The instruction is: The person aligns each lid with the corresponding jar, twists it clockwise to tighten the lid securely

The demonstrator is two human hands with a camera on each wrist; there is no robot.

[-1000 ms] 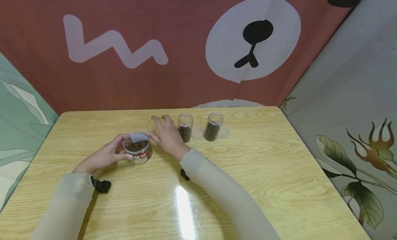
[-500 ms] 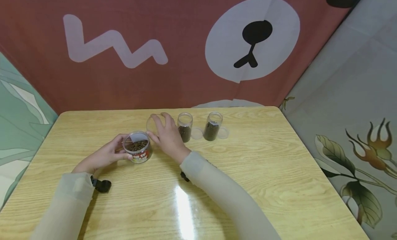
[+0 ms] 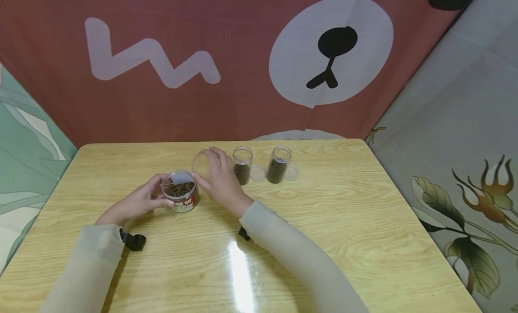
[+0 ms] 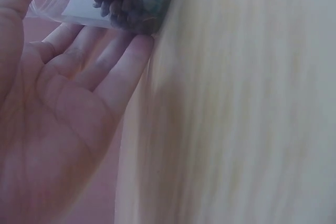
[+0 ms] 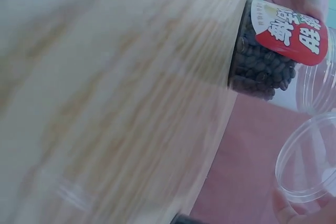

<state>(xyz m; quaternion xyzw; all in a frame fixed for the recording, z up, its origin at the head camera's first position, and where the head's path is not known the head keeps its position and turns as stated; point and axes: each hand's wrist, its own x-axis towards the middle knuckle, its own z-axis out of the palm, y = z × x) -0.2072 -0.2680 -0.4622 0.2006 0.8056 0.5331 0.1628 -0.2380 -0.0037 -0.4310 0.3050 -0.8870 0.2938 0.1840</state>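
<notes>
Gripping a clear tub [image 3: 184, 205] of brown beans [image 3: 182, 190] on the table [image 3: 364, 218] with left hand [image 3: 137, 204] | pinching a round clear lid [image 5: 279, 160], tipped up beside the tub, with right hand [image 3: 223, 182] | farther right, two tall jars [image 3: 277, 171], two flat lids [image 3: 257, 174]

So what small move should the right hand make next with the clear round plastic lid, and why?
Probably lower the lid flat onto the yellow wood-grain table: the right hand holds it tilted beside the open, red-labelled clear jar, and two slim clear jars stand open with translucent round lids lying beside them.
</notes>
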